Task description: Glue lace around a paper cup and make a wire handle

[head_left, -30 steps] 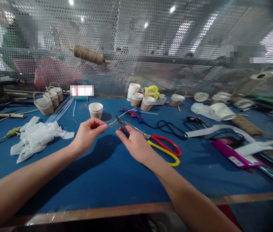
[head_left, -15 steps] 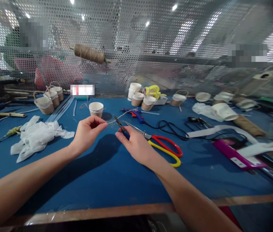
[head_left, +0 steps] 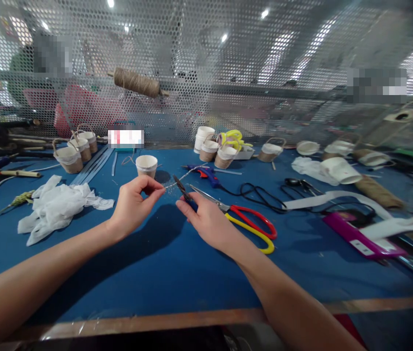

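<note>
Between thumb and forefinger my left hand (head_left: 135, 202) pinches one end of a thin twisted wire (head_left: 190, 171), which slants up and right over the table. My right hand (head_left: 206, 219) is wrapped around small pliers (head_left: 185, 192) with dark jaws and a blue grip. Their jaws are at the wire; whether they bite on it I cannot tell. Large scissors (head_left: 253, 224) with one red and one yellow handle loop lie beside my right hand, partly behind it. Just beyond my left hand stands a small cup (head_left: 147, 166), white above and brown below.
A blue glue gun (head_left: 209, 175) with a black cord lies beyond the pliers. Crumpled white cloth (head_left: 60, 204) is on the left. Several small handled buckets (head_left: 69, 160) stand along the back, below a twine spool (head_left: 136, 82). A purple power strip (head_left: 362, 239) lies at right.
The pliers' jaws look slightly wider apart than before. Both hands keep nearly the same place, and the whole view has shifted a little.
</note>
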{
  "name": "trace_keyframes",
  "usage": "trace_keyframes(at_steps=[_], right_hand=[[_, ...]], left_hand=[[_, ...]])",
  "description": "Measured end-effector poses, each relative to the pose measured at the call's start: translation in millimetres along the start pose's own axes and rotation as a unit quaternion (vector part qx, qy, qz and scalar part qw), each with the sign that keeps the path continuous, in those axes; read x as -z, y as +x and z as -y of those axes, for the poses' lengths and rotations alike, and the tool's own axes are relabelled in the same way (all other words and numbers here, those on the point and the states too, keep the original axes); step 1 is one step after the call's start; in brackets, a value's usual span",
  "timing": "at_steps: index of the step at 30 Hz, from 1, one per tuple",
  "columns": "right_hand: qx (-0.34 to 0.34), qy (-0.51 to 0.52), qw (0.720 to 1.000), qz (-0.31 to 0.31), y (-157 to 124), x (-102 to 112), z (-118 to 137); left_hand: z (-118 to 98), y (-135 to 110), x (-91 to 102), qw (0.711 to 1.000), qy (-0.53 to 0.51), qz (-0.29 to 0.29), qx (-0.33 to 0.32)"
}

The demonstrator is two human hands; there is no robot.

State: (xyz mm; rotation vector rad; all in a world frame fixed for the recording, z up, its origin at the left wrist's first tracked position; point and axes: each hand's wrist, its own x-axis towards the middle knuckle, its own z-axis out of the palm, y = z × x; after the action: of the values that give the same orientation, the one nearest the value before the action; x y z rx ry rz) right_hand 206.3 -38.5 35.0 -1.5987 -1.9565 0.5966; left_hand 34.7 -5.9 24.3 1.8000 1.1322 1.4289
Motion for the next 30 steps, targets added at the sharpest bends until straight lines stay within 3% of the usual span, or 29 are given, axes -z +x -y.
trace_keyframes(at_steps=[3,7,9,13,15,16,17,19,21,22,24,26,28,30], right_hand=[[-0.002,-0.004,1.0,-0.003,-0.5,0.7,1.2],[0.007,-0.005,1.0,-0.015,-1.2,0.8,3.4],[0.01,0.001,1.0,-0.019,-1.5,-0.2,3.2],[0.025,0.025,0.999,-0.034,-1.2,-2.7,0.9],[0.031,0.04,0.998,-0.041,-0.8,-3.2,0.0],[0.032,0.045,0.998,-0.042,-0.6,-3.0,-0.3],[0.03,0.05,0.998,-0.04,-0.5,-2.5,-0.4],[0.022,0.06,0.997,-0.031,-0.3,-0.8,-0.1],[0.009,0.069,0.997,-0.024,-0.1,1.5,0.7],[0.002,0.073,0.997,-0.023,-0.1,2.5,1.3],[-0.011,0.081,0.996,-0.017,0.0,4.0,2.8],[-0.016,0.094,0.995,-0.007,-0.2,4.5,4.2],[-0.014,0.104,0.994,-0.001,-0.7,4.2,5.2],[-0.012,0.109,0.994,0.002,-1.4,3.7,5.3]], left_hand=[[-3.8,1.1,1.1,0.999,-0.026,0.028,0.029],[-9.4,4.6,4.1,0.982,-0.14,0.054,0.118],[-10.4,5.7,5.5,0.951,-0.23,0.073,0.192],[-7.7,5.5,5.4,0.852,-0.392,0.129,0.321],[-6.1,5.9,5.7,0.828,-0.422,0.15,0.336],[-6.0,6.6,6.7,0.832,-0.418,0.158,0.329],[-6.3,7.7,8.5,0.85,-0.397,0.164,0.306],[-8.5,11.1,14.9,0.918,-0.297,0.17,0.203],[-11.1,15.3,23.3,0.978,-0.128,0.166,0.019],[-11.9,17.3,27.3,0.983,-0.033,0.157,-0.09],[-11.4,20.2,33.2,0.942,0.122,0.139,-0.281],[-8.1,21.2,35.4,0.875,0.226,0.118,-0.411],[-3.8,21.0,34.7,0.823,0.281,0.099,-0.483],[-0.3,20.7,32.9,0.799,0.298,0.075,-0.516]])
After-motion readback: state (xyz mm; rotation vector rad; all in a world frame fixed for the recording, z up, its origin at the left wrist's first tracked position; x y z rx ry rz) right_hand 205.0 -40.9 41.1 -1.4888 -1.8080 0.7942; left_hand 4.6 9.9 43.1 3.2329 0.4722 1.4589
